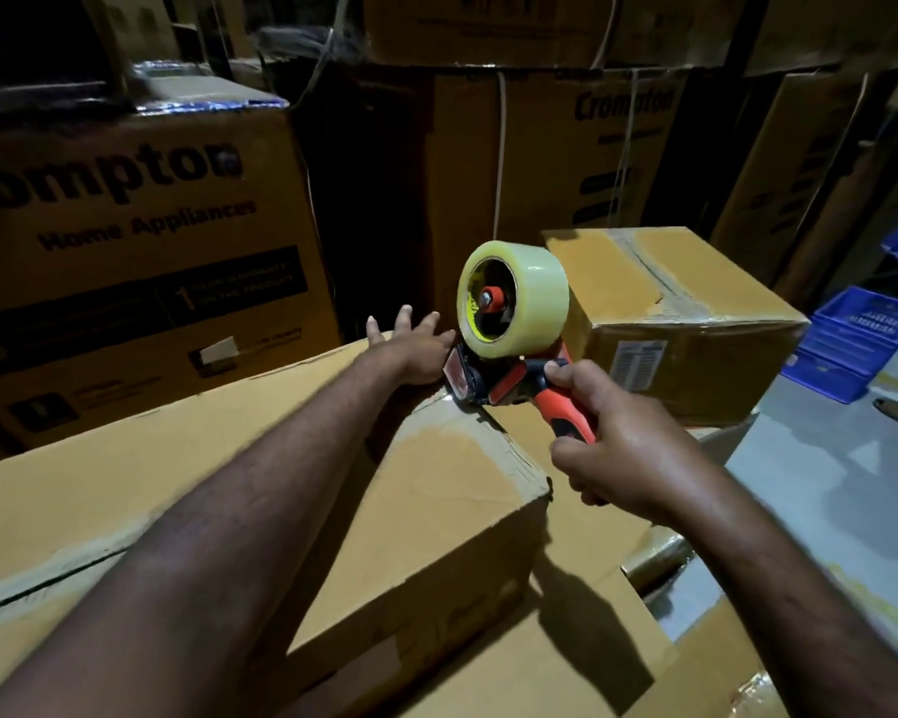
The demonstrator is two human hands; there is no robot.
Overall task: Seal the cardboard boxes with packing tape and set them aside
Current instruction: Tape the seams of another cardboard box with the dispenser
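Two hands are busy here. At the left stands a tall brown printed carton (125, 241). Next to it the left hand (410, 349) lies flat, with fingers spread, on the far top edge of the big plain brown cardboard box (462, 469), which is directly in front of the person and rests on more cardboard. Just beside this hand the orange and black tape dispenser (509, 378), with its pale clear tape roll (535, 303), touches the box edge. The right hand (618, 458) is clenched around the orange handle. The box looks stiff but is crumpled at one corner and has glossy tape strips. I judge it bulky, its weight unknown, and best lifted by the lower edges with both hands. At the right sits a smaller taped brown box (695, 323).
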